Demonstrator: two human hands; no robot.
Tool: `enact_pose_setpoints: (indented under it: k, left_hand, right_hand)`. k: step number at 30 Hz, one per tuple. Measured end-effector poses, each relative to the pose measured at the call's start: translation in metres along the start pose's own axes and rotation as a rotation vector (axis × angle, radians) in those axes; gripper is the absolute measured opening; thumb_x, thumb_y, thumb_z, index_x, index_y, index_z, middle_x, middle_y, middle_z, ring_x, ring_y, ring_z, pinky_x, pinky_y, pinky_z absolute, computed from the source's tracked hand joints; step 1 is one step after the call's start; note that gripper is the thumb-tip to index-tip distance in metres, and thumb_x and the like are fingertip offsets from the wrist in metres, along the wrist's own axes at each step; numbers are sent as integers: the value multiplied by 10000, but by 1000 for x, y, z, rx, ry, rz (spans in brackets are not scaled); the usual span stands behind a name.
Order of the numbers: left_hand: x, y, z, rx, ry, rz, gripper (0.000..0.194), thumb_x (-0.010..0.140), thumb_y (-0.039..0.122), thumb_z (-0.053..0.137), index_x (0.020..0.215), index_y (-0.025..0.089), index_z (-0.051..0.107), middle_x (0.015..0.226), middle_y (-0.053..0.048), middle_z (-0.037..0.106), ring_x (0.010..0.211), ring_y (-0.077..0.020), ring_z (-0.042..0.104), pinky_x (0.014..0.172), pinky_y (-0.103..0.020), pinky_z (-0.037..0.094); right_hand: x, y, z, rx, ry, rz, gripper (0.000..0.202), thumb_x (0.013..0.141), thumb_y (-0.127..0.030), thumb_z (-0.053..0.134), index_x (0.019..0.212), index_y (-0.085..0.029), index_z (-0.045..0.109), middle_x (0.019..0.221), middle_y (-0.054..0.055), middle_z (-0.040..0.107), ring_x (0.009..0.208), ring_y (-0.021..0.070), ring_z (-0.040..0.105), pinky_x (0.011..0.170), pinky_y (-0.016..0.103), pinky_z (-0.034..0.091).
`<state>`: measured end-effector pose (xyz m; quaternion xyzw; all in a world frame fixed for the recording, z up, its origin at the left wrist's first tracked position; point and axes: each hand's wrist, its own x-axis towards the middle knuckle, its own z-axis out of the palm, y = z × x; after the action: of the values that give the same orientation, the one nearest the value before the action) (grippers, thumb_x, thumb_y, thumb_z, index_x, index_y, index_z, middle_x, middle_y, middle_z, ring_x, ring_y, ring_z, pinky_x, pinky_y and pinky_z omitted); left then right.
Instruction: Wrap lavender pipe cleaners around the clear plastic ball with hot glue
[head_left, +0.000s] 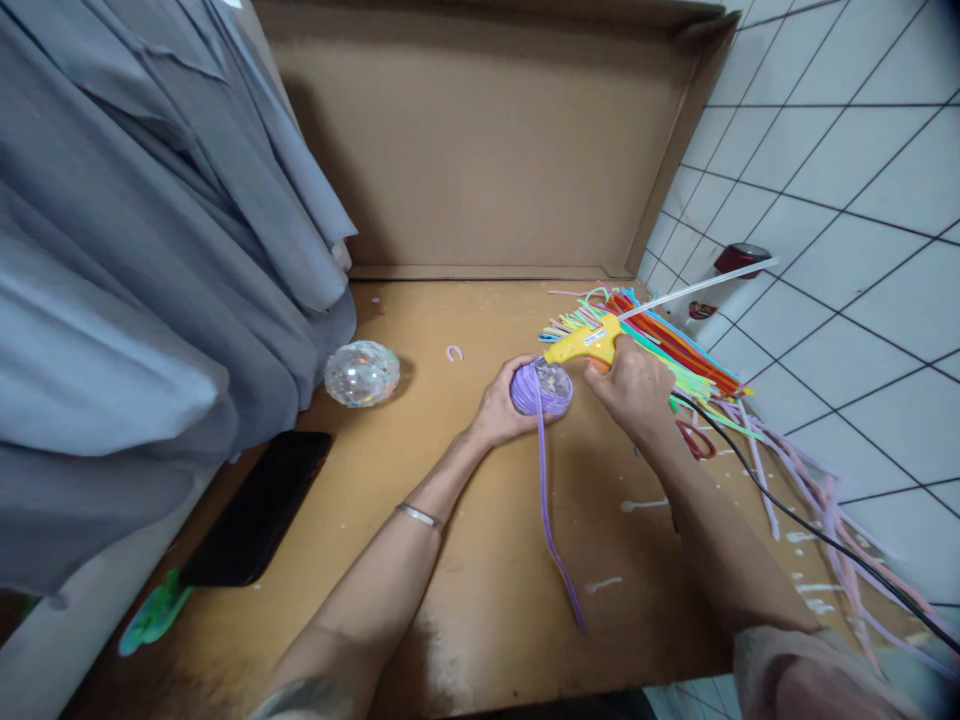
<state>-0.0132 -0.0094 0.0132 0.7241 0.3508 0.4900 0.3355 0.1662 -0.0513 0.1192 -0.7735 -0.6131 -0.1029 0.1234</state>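
Note:
My left hand [501, 405] is wrapped round a clear ball [553, 378] partly covered with purple pipe cleaner [531, 395]. One loose purple strand hangs from it toward the table's front edge. In my right hand [634, 385] is a yellow hot glue gun [589, 343], a long clear glue stick [697, 288] poking out of its back. Its nozzle points left and meets the top of the ball. A second clear, speckled ball [362, 374] rests on the table to the left. Near it lies a small pale curved piece [454, 353].
Colourful pipe cleaners [675, 345] are piled at the right by the tiled wall [847, 250], with red-handled scissors [696, 440] beside them. A black cord [780, 505] runs right. A black phone [259, 508] lies left, below the grey cloth [150, 250]. Cardboard [495, 140] stands behind.

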Motion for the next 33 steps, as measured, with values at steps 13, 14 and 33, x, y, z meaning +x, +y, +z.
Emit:
enact_pose_setpoints:
  k: [13, 14, 33]
  left_hand:
    - [0, -2, 0, 4, 3, 13, 876, 563, 325, 912, 1320, 220, 484, 1364, -115, 607, 1274, -304, 604, 1126, -468, 475]
    - [0, -2, 0, 6, 3, 17, 875, 566, 330, 912, 1321, 219, 483, 1366, -117, 605, 1279, -305, 601, 1128, -469, 473]
    - [0, -5, 0, 20, -6, 49, 884, 564, 323, 909, 1324, 202, 474, 1376, -131, 585, 1296, -311, 587, 1140, -474, 462]
  right_hand:
    - [2, 5, 2, 20, 48, 9, 375, 870, -430, 511, 1066, -135, 636, 889, 143, 701, 804, 284, 628, 612, 306, 308]
    - [3, 7, 2, 22, 51, 17, 387, 868, -438, 511, 1071, -134, 640, 895, 149, 703, 811, 290, 631, 617, 310, 321]
    - [20, 43, 68, -153, -174, 95, 512, 892, -465, 573, 1111, -16, 686, 1110, 277, 702, 1003, 355, 668, 768, 398, 474]
